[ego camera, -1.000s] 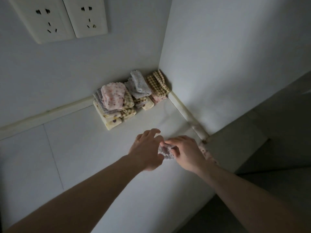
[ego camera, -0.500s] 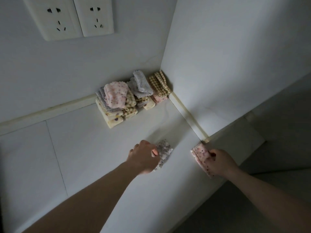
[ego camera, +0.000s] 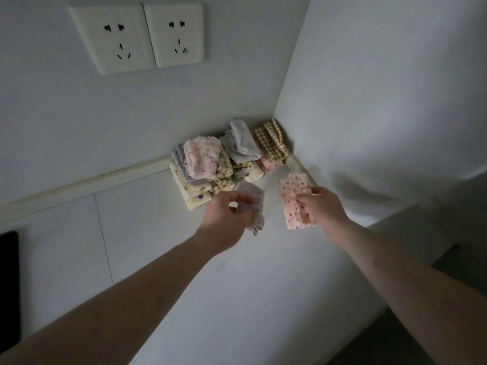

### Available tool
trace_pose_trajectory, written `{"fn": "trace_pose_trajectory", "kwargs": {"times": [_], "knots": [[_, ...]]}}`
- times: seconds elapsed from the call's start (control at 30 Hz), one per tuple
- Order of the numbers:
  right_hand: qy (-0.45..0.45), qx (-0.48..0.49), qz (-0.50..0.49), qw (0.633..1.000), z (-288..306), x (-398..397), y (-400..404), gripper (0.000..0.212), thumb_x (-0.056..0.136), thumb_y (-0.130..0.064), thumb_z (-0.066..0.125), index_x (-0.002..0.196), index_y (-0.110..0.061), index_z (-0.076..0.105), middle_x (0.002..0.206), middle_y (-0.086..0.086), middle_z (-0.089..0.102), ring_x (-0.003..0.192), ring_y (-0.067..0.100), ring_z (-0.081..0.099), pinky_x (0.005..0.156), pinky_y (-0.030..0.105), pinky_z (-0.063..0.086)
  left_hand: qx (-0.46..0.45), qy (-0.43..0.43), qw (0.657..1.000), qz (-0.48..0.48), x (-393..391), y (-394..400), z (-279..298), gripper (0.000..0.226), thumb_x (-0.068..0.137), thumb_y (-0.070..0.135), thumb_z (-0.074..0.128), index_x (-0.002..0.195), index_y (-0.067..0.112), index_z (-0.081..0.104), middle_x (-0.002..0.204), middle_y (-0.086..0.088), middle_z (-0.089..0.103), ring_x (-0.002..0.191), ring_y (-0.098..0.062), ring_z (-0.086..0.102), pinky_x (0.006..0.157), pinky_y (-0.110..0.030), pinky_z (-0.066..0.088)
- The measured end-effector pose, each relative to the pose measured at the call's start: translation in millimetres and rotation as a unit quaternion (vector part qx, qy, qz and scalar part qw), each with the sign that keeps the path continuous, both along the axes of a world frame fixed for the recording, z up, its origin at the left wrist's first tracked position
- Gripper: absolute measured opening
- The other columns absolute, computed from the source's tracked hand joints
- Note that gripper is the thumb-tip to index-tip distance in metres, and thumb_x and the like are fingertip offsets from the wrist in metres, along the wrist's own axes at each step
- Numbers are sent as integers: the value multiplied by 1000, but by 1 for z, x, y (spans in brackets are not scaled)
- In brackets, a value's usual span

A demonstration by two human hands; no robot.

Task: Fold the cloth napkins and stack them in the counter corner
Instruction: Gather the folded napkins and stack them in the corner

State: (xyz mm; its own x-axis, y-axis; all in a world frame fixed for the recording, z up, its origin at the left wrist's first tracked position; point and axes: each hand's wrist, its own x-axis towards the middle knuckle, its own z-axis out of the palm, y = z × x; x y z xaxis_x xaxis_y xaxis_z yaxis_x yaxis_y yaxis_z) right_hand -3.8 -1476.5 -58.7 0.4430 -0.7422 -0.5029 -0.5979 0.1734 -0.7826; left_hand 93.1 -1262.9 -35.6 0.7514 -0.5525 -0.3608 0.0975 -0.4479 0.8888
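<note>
Several folded napkins sit stacked in the counter corner: a left pile [ego camera: 196,177] topped by a pink floral one, a grey one [ego camera: 243,143] in the middle and a yellow checked one [ego camera: 271,142] against the right wall. My left hand [ego camera: 224,219] grips a small grey dotted napkin [ego camera: 255,204] just in front of the left pile. My right hand [ego camera: 322,206] pinches a folded pink floral napkin [ego camera: 292,198] a little in front of the corner stacks. Both napkins are lifted above the white counter [ego camera: 237,285].
Two white wall sockets [ego camera: 139,38] are above the stacks. A wall [ego camera: 382,101] closes the right side, and the counter's front edge runs diagonally at the lower right. A dark object [ego camera: 9,285] lies at the far left edge.
Both hands have moved forward toward the corner stacks, each carrying its napkin. The right hand lifted the pink napkin from the counter's right edge.
</note>
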Motion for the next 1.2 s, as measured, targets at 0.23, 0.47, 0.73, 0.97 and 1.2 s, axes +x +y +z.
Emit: {"fn": "trace_pose_trajectory", "kwargs": {"times": [0.23,0.47,0.73,0.97,1.2], "knots": [[-105,-69,-21,992,42,88,-39,27,96,2,54,112,-17,65,86,3,66,64,10,60,48,14,46,-81,-23,990,113,71,-19,37,22,89,9,69,96,28,77,76,6,66,48,-1,58,40,-14,42],[12,-95,34,995,37,159,-49,36,107,-13,45,139,0,54,139,19,58,111,25,63,87,24,53,-70,-30,988,134,105,-41,34,17,86,15,72,87,31,77,47,14,54,36,-9,45,43,-23,42],[61,-122,91,986,19,190,-50,37,107,-17,43,137,1,55,139,17,59,129,34,57,88,30,48,-74,-1,987,145,125,-49,23,16,88,14,71,88,29,76,49,7,50,41,-17,41,45,-24,36],[84,-283,179,939,-14,184,-60,36,94,-18,58,128,-5,63,126,18,69,121,35,62,95,32,48,-99,-82,985,114,132,-70,20,20,86,18,74,92,37,76,87,11,74,64,4,65,55,-8,48],[44,-329,188,924,-18,177,-61,58,81,-20,71,138,-17,57,129,10,69,123,30,62,102,31,48,-18,-115,991,62,133,-105,1,24,88,23,67,103,41,74,89,11,70,85,-13,69,71,-16,52]]}}
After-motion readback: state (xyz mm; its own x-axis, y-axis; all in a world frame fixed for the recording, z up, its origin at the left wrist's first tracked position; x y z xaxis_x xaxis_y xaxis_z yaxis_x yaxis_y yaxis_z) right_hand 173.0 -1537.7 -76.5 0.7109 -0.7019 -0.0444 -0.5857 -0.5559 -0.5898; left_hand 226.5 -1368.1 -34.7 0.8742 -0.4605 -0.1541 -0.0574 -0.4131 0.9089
